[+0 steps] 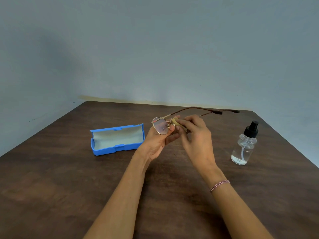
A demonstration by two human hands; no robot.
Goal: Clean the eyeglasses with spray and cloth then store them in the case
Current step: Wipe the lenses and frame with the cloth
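The eyeglasses [170, 125], gold-rimmed with round lenses, are held up above the middle of the tabletop [69, 178], touching nothing but the 2 hands. Their 2 brown temple arms [198, 108] are unfolded and point away toward the far right edge. The left hand [156, 144] comes up from below, its grip closed on the frame near the bridge, fingers curled behind the rims. The lens [160, 127] on the case side is uncovered. The other lens is hidden behind a small tan cloth [177, 122], which the right hand [196, 135] pinches against it, thumb and fingertips pressed together on the fabric. A red-and-white bracelet [219, 185] circles the right wrist.

To the left of the hands, well apart from them, the blue case [110, 150] lies on the tabletop with its lid swung back, showing a pale lining. To the right stands the spray bottle [245, 145], upright, clear-bodied with a black pump top and a little clear liquid at the bottom. Behind the dark wood tabletop rises a plain grey-blue wall [155, 49].
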